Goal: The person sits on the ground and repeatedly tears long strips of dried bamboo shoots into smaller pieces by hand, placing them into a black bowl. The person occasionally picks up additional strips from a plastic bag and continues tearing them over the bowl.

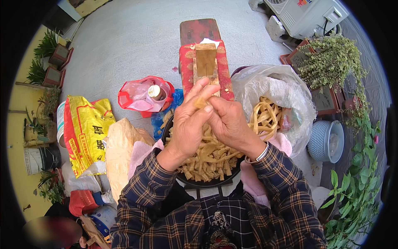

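Observation:
Both my hands meet above a round black pan (209, 185) filled with tan knotted strips (203, 172). A small yellowish strip (201, 102) shows between my left hand (189, 121) and my right hand (228, 119). Left fingers point forward, with the thumb against the right hand, whose fingers are curled in. Most of the strip is hidden by the fingers. Just ahead, a wooden block (205, 60) rises from a wooden board (196, 73) on a bench with a red cloth (225, 73).
Right of the pan, a translucent plastic sack (298, 102) holds long tan strips (264, 115). On the left are a red bag (124, 99) with a lidded jar (154, 92), a yellow printed sack (88, 130) and a tan sack (121, 149). Another person (53, 232) is at lower left.

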